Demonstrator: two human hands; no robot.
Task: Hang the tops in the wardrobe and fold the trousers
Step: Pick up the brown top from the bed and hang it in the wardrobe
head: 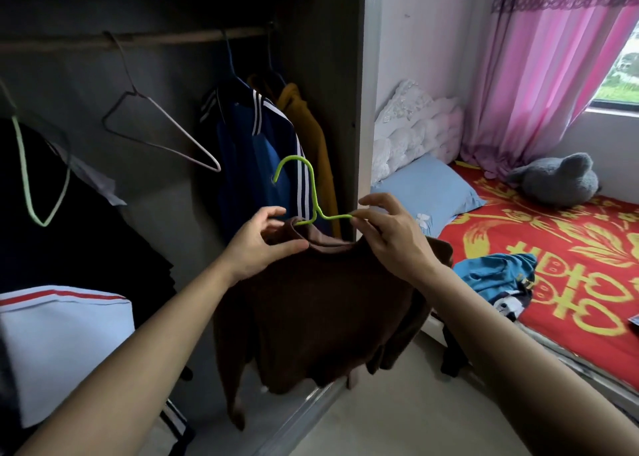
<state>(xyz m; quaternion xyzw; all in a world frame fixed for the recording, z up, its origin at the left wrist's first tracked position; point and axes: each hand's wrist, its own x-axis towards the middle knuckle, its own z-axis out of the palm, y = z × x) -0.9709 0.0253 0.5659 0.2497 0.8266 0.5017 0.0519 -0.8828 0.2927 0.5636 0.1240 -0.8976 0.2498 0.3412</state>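
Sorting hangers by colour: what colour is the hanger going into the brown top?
Bright lime green hanger, clearest in the head view, its hook sticking up from the brown top collar.

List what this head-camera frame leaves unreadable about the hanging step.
- Green hanger, head view: its left shoulder is inside the brown top, so seating is unknown.
- Left hand: fingertips buried in the collar.
- Wardrobe rail: left end cut by the frame edge.
- Blue garment on the bed: crumpled, type unclear.

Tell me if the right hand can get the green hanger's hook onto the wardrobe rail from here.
Probably yes: the right hand grips the green hanger, and open rail lies above.
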